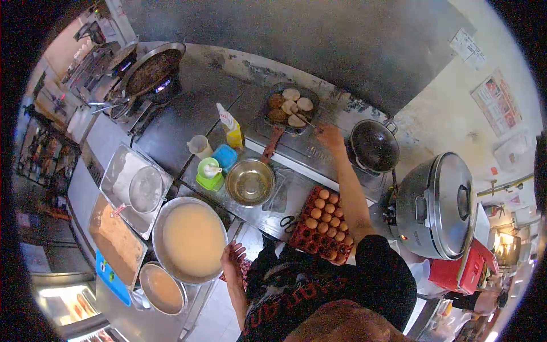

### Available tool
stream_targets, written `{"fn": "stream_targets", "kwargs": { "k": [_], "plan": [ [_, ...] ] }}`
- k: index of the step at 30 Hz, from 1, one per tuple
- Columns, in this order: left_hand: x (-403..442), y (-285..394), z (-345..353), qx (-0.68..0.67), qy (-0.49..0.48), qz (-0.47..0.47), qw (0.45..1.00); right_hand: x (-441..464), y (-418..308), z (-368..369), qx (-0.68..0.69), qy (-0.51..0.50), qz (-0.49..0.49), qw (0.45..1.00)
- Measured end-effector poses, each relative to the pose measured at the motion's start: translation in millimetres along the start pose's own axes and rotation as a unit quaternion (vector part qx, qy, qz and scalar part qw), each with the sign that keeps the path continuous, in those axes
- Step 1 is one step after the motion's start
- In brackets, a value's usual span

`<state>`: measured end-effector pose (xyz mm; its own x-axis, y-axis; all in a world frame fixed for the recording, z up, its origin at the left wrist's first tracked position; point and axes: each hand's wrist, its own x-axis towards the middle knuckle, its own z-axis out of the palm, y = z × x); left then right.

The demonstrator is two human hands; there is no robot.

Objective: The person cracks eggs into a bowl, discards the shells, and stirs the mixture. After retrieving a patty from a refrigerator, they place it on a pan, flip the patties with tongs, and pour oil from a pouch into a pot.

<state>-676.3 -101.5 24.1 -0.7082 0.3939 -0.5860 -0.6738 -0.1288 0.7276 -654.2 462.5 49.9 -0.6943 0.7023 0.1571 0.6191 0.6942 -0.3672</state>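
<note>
My right hand [329, 138] is closed around the end of a thin metal utensil [306, 120]; its tip reaches into a frying pan [273, 141]. Round patties [305, 104] lie in that pan, some pale and some browned. I cannot make out what kind of utensil it is. Low at my side, my left hand [232, 255] hangs with fingers apart and nothing in it, close to the rim of a large metal bowl [162, 256] of pale batter. A metal bowl [250, 182] stands below the pan's handle.
Brown eggs [323, 228] fill part of a red tray before me. Right stand a black wok [373, 147] and a big steel cooker [433, 205]. Left are a flour tray [122, 176], a crumb tray [114, 239] and another wok [152, 73]. Scissors [288, 222] lie near the counter edge.
</note>
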Motion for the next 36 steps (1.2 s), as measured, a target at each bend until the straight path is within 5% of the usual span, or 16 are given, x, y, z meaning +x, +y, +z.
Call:
{"fn": "stream_targets", "kwargs": {
  "k": [3,6,9,12,15,18,22,26,28,36],
  "plan": [
    [0,0,-4,-0.027,-0.014,0.003,1.000,-7,-28,-31,-0.066,-0.003,0.008,0.998],
    [8,-10,-13,-0.037,-0.025,0.006,0.999,-11,-15,2,-0.133,0.126,-0.072,0.980],
    [4,-2,-2,-0.004,-0.010,0.016,1.000,7,-27,0,-0.081,-0.052,0.006,0.995],
    [3,1,2,-0.008,-0.012,0.005,1.000,3,-41,-10,-0.151,0.005,-0.017,0.988],
    [-1,-2,-3,-0.025,-0.005,0.009,1.000,-4,-28,-2,-0.063,0.108,-0.076,0.989],
    [-8,-7,-9,-0.028,0.015,0.019,0.999,16,-7,-4,-0.122,0.012,-0.036,0.992],
    [-10,-9,-15,-0.044,0.014,0.024,0.999,11,-8,-50,-0.094,0.011,-0.046,0.994],
    [-11,-3,-8,-0.028,0.014,0.022,0.999,56,103,29,0.248,0.075,-0.044,0.965],
    [-11,0,-4,-0.016,0.019,0.019,1.000,51,97,27,0.263,0.068,-0.046,0.961],
    [-14,3,3,-0.019,0.015,0.010,1.000,23,35,40,0.092,0.050,-0.001,0.995]
  ]
}}
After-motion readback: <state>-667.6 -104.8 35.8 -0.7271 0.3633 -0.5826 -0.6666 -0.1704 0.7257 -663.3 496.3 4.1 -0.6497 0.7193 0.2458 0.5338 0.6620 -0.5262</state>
